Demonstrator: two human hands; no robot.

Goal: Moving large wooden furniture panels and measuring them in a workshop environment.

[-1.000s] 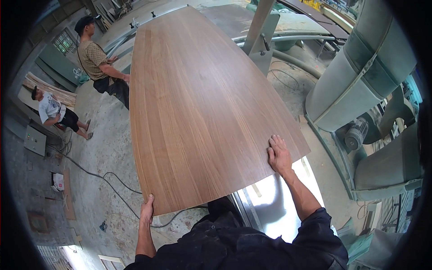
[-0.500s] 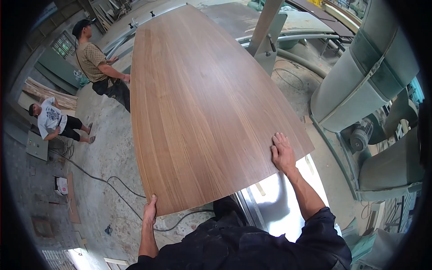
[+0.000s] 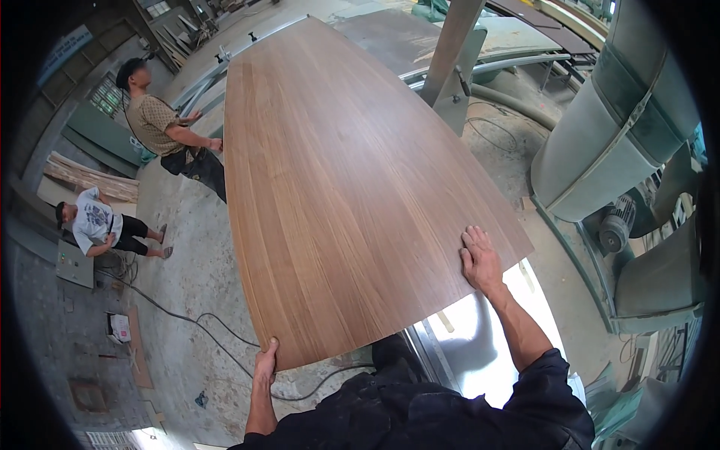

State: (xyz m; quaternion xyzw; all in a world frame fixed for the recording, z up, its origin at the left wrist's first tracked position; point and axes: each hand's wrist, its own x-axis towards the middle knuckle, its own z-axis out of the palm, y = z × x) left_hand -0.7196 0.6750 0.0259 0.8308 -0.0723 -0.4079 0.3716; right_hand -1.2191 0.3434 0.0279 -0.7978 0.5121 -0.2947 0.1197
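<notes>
A large brown wood-grain panel [image 3: 345, 195] stretches away from me over a machine table. My left hand [image 3: 265, 361] grips its near left corner, thumb on the top face and the other fingers hidden at the edge or below. On the panel's top, close to the near right corner, my right hand [image 3: 481, 259] lies palm down with its fingers stretched out. Beneath the near right edge shows a bright metal table surface [image 3: 480, 352] with a metal rail [image 3: 433, 352] along its left side.
A person in a patterned shirt [image 3: 156, 124] stands at the panel's far left edge, one hand close to it. Farther left stands another person in a white T-shirt [image 3: 93, 217]. A dark cable [image 3: 225, 343] crosses the floor. Grey dust-collector bags [image 3: 592, 150] and a motor [image 3: 618, 223] stand on the right.
The whole view has shifted slightly, so the panel and both hands sit a little lower and farther right. Both hands keep their places on the panel.
</notes>
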